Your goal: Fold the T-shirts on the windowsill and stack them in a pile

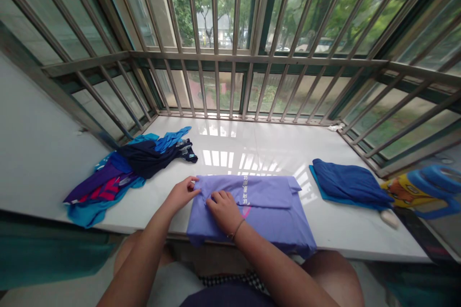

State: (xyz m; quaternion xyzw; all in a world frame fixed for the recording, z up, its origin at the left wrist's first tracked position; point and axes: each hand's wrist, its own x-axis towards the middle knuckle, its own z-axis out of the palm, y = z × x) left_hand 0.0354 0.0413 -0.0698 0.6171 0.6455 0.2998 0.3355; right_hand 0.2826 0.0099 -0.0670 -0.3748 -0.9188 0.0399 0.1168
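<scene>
A lavender shirt [266, 223] with white lettering and a bit of pink print lies partly folded on the white ledge in front of me. Its near edge hangs over the front of the ledge. My left hand [182, 193] pinches the shirt at its far left corner. Close beside it, my right hand [224, 208] rests on the left part of the shirt, fingers curled onto the fabric. The cloth under those fingers is mostly hidden.
At the left is a loose heap of dark, blue and purple clothes [144, 158]. Folded blue garments [349, 182] lie at the right, near a yellow-and-blue bottle [425, 189] and a small pale object [389, 218]. Metal window bars [252, 60] enclose the ledge [230, 146].
</scene>
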